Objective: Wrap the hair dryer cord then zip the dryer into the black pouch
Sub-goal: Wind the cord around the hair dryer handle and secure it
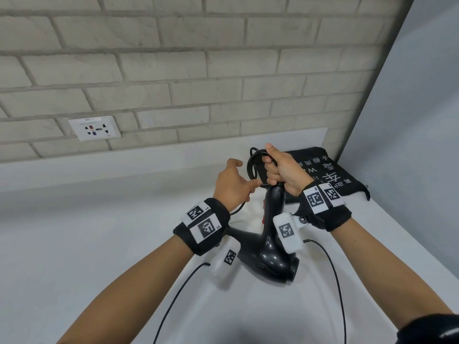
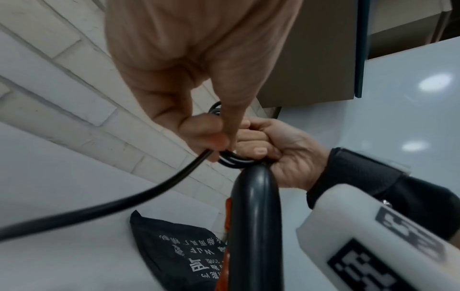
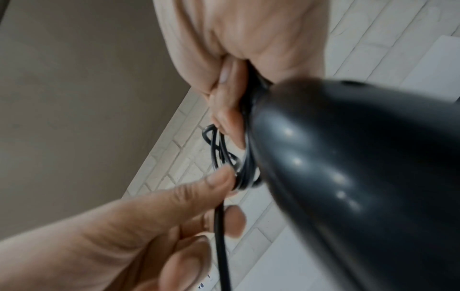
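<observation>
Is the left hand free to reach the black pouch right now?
Probably not: the left hand pinches the cord, and the right hand and the dryer sit between it and the black pouch.

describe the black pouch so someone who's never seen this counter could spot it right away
Follow the white counter to its far right corner, where the brick wall meets the grey side panel. The black pouch lies flat there, behind the right hand. Unlike the glossy hair dryer, it is soft fabric printed with white characters.
</observation>
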`<state>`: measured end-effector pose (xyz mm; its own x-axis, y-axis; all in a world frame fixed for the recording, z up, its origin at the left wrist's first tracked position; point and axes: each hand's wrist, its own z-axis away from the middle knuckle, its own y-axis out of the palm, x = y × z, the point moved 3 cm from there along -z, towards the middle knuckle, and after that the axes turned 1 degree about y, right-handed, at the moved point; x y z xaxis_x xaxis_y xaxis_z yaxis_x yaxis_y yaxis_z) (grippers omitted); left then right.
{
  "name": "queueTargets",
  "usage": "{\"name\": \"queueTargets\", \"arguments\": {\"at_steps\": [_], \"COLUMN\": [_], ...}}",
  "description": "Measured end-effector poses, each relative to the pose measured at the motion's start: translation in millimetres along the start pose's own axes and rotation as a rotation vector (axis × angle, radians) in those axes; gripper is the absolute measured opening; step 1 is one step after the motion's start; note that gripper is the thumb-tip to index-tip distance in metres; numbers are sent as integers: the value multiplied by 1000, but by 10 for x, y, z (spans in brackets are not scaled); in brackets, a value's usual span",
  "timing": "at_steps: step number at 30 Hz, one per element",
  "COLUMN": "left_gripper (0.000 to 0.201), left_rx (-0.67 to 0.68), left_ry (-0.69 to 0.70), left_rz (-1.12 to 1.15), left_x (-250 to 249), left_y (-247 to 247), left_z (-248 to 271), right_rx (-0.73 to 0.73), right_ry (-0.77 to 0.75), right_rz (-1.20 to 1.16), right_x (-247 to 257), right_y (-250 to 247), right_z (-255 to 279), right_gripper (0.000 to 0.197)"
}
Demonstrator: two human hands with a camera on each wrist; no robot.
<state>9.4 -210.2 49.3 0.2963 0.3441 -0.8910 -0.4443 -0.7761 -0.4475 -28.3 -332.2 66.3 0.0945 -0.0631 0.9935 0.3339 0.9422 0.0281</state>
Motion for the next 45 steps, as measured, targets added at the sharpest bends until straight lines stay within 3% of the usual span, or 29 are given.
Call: {"name": "queueTargets", "arguments": {"at_steps": [3, 6, 9, 12, 16, 19, 27, 30, 33, 37, 40, 45], "left_gripper": [31, 4, 12, 17, 5, 18, 42, 44, 31, 20, 19, 16], "left_rx": [31, 67, 113, 50, -32, -51, -266, -314, -316, -293, -190, -80], "left_ry": [-5, 117, 182, 180, 243, 334, 459, 502, 413, 108, -61, -192], "left_rz": [71, -1, -39, -27, -43, -148, -364, -456, -299, 136, 474, 787], "left_x": [23, 56, 178, 304, 341, 341, 426, 414, 438, 494, 433, 274], "left_y": [-43, -226, -464, -508, -390, -306, -248, -272, -261, -162, -46, 67], "left_z": [54, 124, 130, 70, 126, 176, 73, 51, 27, 70, 129, 165], "right_rx": [-13, -25, 22, 84, 149, 155, 217, 235, 255, 259, 252, 278], "right_ry": [-8, 12, 26, 46, 77, 71, 62, 54, 53, 45, 38, 30], "right_rz": [-8, -50, -68, -133, -177, -162, -147, -145, -136, -118, -124, -127], "right_x": [-5, -17, -20, -30, -25, -11, -14, -12, -13, -11, -13, -17], "right_y": [-17, -98, -100, -3, 28, 35, 122, 151, 201, 269, 282, 303], "right_z": [-15, -3, 11, -3, -21, 4, -6, -12, -20, -26, -35, -38], "right_gripper": [43, 43, 42, 42, 42, 42, 42, 43, 43, 43, 44, 45]}}
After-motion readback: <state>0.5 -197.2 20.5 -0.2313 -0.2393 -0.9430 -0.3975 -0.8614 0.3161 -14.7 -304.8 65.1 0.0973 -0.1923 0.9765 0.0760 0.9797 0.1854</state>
